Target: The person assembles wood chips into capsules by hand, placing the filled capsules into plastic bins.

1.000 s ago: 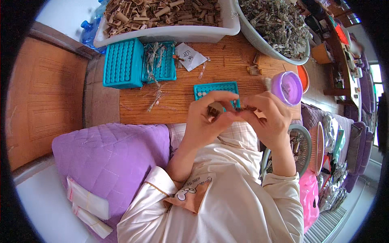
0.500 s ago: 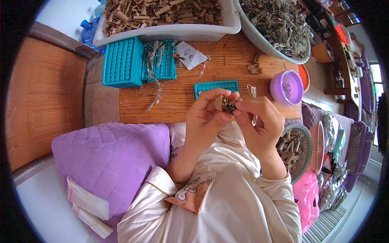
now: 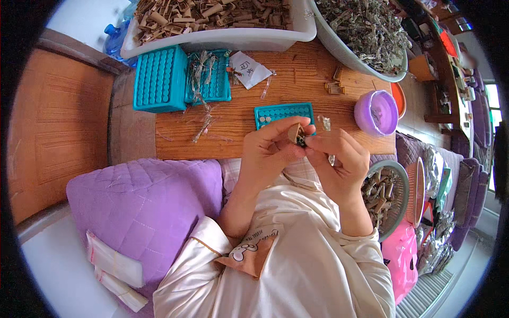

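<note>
Wooden table (image 3: 297, 79) with plank top, daylight lit. Wooden door panel (image 3: 58, 127) at left. Purple quilted cushion (image 3: 143, 206) beside table. Cluttered wooden shelving (image 3: 445, 69) at right, window (image 3: 490, 106) behind. Pale floor.

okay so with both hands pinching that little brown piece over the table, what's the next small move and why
Probably lower the small brown piece toward the small teal tray just beyond the fingers. The left hand and right hand both pinch it above the wooden table, and the tray's row of holes lies right behind it, partly hidden by the hands. Whether the piece is finished is too small to tell.
</note>
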A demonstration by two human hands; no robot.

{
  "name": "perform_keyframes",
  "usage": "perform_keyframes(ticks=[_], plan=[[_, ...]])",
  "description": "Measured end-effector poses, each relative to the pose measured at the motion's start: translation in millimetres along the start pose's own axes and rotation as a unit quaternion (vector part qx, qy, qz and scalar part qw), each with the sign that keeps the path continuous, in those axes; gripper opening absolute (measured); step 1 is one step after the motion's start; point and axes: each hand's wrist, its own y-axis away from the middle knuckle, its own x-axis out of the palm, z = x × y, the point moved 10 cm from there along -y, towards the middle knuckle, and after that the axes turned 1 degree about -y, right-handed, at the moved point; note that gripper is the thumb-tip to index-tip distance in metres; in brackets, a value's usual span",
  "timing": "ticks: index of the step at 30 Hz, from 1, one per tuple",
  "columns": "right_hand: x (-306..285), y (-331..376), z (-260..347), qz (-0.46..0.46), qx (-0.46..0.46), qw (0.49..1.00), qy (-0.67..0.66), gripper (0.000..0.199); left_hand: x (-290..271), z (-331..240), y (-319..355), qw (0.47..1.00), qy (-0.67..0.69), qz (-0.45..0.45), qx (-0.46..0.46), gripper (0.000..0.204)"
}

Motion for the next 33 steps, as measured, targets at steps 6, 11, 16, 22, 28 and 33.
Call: perform_keyframes(ticks=[6, 11, 16, 22, 28, 33], plan=[[10.1, -1.2, -7.0, 0.042, 0.017, 0.999, 0.02, 0.013, 0.6, 6.0, 0.1, 0.996, 0.037, -0.067, -0.053, 0.036], [14.3, 18.0, -51.5, -0.047, 0.145, 0.982, -0.115, 0.025, -6.1, -1.9, 2.5, 0.993, -0.01, -0.107, -0.04, 0.033], [28.4, 25.1, -58.1, -0.039, 0.186, 0.97, -0.151, 0.028, -15.0, -3.1, 3.0, 0.987, 0.019, -0.157, -0.002, 0.034], [28.2, 24.4, -61.2, -0.072, 0.187, 0.967, -0.159, 0.03, -19.6, -6.3, 3.9, 0.983, 0.022, -0.183, 0.02, 0.033], [37.9, 20.4, -66.6, 0.002, 0.209, 0.959, -0.193, 0.035, -21.4, 6.7, -0.4, 0.97, 0.17, -0.169, -0.032, 0.031], [30.9, 8.9, -69.0, 0.008, 0.185, 0.948, -0.259, 0.04, -16.7, 10.1, -1.8, 0.963, 0.214, -0.152, -0.058, 0.031]])
